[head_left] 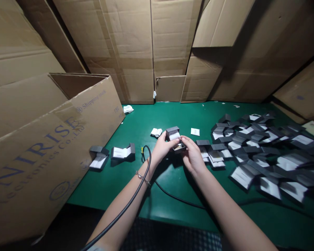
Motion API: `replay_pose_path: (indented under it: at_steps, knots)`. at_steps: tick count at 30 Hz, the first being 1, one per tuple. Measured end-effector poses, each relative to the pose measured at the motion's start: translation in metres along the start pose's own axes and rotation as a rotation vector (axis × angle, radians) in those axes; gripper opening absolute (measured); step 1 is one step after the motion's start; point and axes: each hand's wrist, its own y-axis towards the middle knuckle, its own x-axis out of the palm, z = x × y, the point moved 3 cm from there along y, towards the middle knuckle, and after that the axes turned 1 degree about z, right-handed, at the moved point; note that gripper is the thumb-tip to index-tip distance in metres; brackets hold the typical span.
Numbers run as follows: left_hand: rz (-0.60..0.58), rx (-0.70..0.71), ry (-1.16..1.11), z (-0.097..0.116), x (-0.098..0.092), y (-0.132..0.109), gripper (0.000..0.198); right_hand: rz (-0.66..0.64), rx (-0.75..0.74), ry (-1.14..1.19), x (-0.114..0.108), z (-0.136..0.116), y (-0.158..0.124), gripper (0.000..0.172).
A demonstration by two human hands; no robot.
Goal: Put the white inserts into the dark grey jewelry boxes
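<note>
Both hands hold one small black hinged box (172, 131) above the green table, its lid raised and something white inside. My left hand (162, 148) grips its left side, the thumb reaching across the opening. On the right edge, the fingers of my right hand (192, 151) close round the box. Its contents below the thumb are too small to make out. Just behind the hands lie a crumpled white paper (156, 132) and a flat white slip (195, 131). A black cable (136, 195) passes over my left forearm.
Two open black boxes, one of them (122, 152), lie at the left beside a large printed carton (54, 150). Many similar open boxes (261, 146) crowd the right of the green table (172, 195). Cardboard (125, 52) walls the back.
</note>
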Motion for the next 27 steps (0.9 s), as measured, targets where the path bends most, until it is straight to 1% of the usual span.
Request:
replay_pose_path:
  at_steps: [7,13,17,20,23,27]
  knots:
    - [0.048,-0.113,-0.141,-0.0029,-0.0029,-0.0001,0.035,-0.053,-0.016,-0.081,0.0002,0.002,-0.0006,0.029]
    - [0.065,-0.153,-0.222,-0.0054,-0.0041,0.0009,0.033,-0.079,-0.012,-0.115,0.0031,0.0001,-0.005,0.027]
    - [0.113,-0.202,-0.294,-0.0039,-0.0033,0.0001,0.032,-0.088,0.003,-0.12,0.0038,0.0007,-0.0066,0.026]
    - [0.157,-0.255,-0.338,-0.002,-0.0029,-0.0015,0.026,-0.115,-0.001,-0.14,0.0044,0.0017,-0.007,0.026]
    - [0.156,-0.31,-0.366,-0.0012,-0.002,-0.0024,0.017,-0.133,-0.008,-0.161,0.0051,0.0025,-0.0072,0.027]
    - [0.161,-0.31,-0.37,-0.0015,-0.0026,-0.0019,0.015,-0.148,-0.007,-0.17,0.0069,0.0027,-0.0081,0.027]
